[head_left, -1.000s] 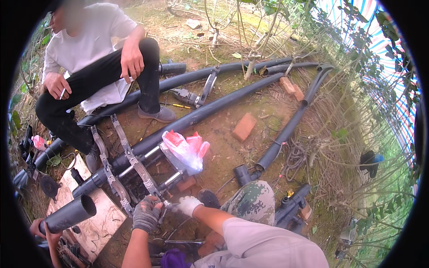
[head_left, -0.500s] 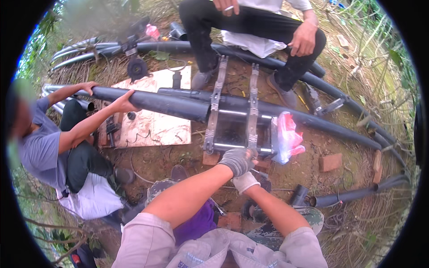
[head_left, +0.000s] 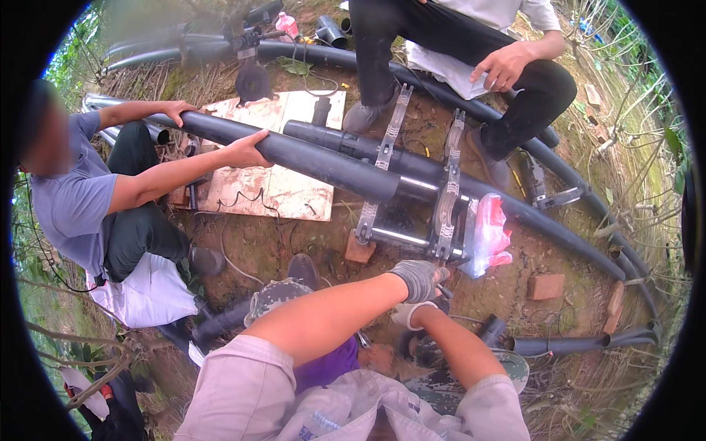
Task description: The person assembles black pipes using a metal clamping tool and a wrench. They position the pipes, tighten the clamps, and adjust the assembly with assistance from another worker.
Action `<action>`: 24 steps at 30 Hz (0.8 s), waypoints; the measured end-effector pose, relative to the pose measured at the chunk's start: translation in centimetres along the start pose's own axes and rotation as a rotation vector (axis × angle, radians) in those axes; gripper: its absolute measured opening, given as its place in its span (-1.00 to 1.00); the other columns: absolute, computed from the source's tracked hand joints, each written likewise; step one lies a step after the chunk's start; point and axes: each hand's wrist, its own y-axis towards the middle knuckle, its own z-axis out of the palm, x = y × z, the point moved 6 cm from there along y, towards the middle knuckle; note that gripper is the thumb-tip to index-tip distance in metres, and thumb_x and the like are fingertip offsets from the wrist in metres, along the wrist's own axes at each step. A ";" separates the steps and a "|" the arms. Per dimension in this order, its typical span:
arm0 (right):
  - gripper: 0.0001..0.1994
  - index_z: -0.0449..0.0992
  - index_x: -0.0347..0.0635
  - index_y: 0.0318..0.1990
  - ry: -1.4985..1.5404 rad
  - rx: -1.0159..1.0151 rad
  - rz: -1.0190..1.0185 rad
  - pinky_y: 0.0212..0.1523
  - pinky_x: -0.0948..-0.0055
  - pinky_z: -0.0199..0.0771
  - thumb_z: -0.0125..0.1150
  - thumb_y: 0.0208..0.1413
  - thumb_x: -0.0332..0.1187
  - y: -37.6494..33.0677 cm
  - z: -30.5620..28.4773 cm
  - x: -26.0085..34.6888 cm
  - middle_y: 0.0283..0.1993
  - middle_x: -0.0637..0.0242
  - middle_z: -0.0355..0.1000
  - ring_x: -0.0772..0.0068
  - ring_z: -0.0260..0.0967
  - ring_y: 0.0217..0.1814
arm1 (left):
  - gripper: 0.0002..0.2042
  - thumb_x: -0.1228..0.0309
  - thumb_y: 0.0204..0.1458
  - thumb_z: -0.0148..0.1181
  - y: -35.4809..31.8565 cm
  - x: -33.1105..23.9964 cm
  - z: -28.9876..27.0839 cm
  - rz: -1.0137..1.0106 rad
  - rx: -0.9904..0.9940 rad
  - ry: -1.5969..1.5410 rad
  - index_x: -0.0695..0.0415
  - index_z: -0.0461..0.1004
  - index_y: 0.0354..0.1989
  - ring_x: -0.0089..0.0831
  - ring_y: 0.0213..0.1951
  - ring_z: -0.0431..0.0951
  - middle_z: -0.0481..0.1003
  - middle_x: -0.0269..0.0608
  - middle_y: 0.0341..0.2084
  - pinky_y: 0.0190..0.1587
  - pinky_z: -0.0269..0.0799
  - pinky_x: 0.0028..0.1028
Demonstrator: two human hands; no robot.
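My left hand (head_left: 419,281), in a grey glove, is closed at the near end of a metal pipe-clamp frame (head_left: 447,213); its grip's contents are hidden. Just below it, my right hand (head_left: 413,314), in a white glove, has its fingers curled. A small dark rod end (head_left: 444,291) shows beside the hands, but I cannot tell which one has it. A co-worker at left holds a thick black pipe (head_left: 316,163) in both hands. Its end lies across the frame's left clamp (head_left: 388,147). Another black pipe (head_left: 507,198) runs behind, across the frame.
A red and clear plastic bag (head_left: 490,235) hangs at the frame's right side. Bricks (head_left: 546,287) lie on the soil. At left is a stained board (head_left: 294,192) with a cable. Another person sits at the far side, knees close to the pipes. A short pipe (head_left: 493,328) stands nearby.
The co-worker's pipe has moved right, its end now past the left clamp. My view has shifted left, and both hands remain at the frame's near end.
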 end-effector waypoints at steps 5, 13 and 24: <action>-0.51 0.51 -0.24 0.10 0.055 0.118 0.000 0.20 0.06 0.37 0.03 0.28 0.01 -7.8 -6.4 2.0 0.07 -0.14 0.53 -0.14 0.44 0.21 | -0.55 0.19 0.16 0.24 -0.6 0.4 -5.5 -0.075 -0.039 -0.099 0.10 0.49 0.20 -0.01 0.05 0.59 0.60 0.07 -0.04 0.13 0.46 -0.16; -0.67 0.52 -0.31 0.05 0.744 -0.632 0.036 -0.04 0.29 0.51 0.18 0.28 -0.25 -7.5 -20.7 -0.5 -0.12 0.06 0.58 0.19 0.54 -0.11 | -0.61 0.26 0.12 0.30 -6.0 8.2 -14.9 -0.279 -0.603 -0.379 0.17 0.51 0.09 -0.14 -0.09 0.65 0.63 -0.02 -0.19 0.05 0.52 -0.26; -0.69 0.49 -0.23 -0.03 1.062 -1.151 0.250 -0.48 0.40 0.31 0.13 0.37 -0.14 5.7 -22.4 -7.8 -0.36 0.37 0.41 0.54 0.27 -0.46 | -0.36 0.35 0.09 0.15 -9.4 19.6 -19.5 -0.548 -0.602 0.538 -0.05 0.25 0.43 0.01 0.42 0.20 0.20 -0.14 0.43 0.42 0.08 -0.03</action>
